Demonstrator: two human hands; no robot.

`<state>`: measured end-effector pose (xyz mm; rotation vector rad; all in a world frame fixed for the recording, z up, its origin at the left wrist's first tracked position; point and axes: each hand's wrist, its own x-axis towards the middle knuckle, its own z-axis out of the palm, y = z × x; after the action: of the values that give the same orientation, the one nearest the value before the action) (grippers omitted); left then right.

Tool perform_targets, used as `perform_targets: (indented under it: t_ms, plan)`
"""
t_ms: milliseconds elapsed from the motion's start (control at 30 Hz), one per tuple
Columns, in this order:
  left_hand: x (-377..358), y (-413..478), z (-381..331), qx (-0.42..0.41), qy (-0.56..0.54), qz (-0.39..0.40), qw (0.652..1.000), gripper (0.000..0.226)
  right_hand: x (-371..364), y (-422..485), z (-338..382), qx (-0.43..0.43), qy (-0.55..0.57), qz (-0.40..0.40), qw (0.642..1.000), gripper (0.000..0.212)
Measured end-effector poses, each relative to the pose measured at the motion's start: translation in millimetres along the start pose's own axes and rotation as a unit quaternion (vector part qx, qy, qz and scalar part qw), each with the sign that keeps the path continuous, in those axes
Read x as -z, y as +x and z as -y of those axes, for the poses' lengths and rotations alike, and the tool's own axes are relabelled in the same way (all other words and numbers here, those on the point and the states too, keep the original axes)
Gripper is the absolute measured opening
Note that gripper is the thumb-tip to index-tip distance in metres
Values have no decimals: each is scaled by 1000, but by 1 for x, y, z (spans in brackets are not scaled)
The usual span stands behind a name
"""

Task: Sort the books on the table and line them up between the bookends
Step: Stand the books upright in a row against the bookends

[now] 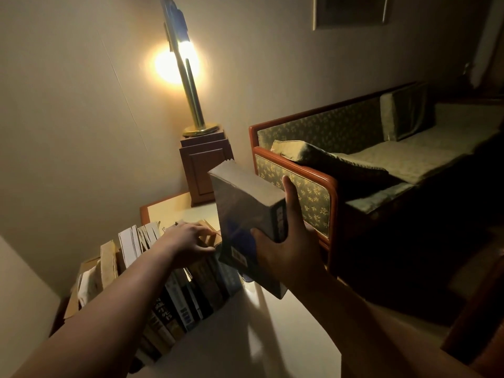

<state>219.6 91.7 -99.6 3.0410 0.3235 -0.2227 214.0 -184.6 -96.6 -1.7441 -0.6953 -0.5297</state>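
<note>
Lit brass lamp on wooden pedestal, patterned sofa

A row of books stands at the worktop's left, another book above its right end, a lamp on a cabinet behind, a sofa to the right.

Table: a pale top, edged in wood, was caught in lamplight.
Row of books: stood upright along the left side, spines turned outward.
Yellowed volumes: leaned together at the far end.
</note>
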Motion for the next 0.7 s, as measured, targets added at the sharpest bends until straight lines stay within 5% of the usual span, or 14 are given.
perform_targets:
  t_ms: [233, 467, 700]
  plan:
    - [0, 0, -2, -7, 12, -13, 1000, 57, -1, 38, 13, 81, -27, -77, 993, 81]
    - [-1, 2, -3, -3, 23, 0, 1000, 61, -10, 56, 29, 99, 5, -143, 985, 78]
    - [-5, 6, 5, 17, 32, -8, 999, 59, -60, 42, 26, 114, -10, -78, 990, 70]
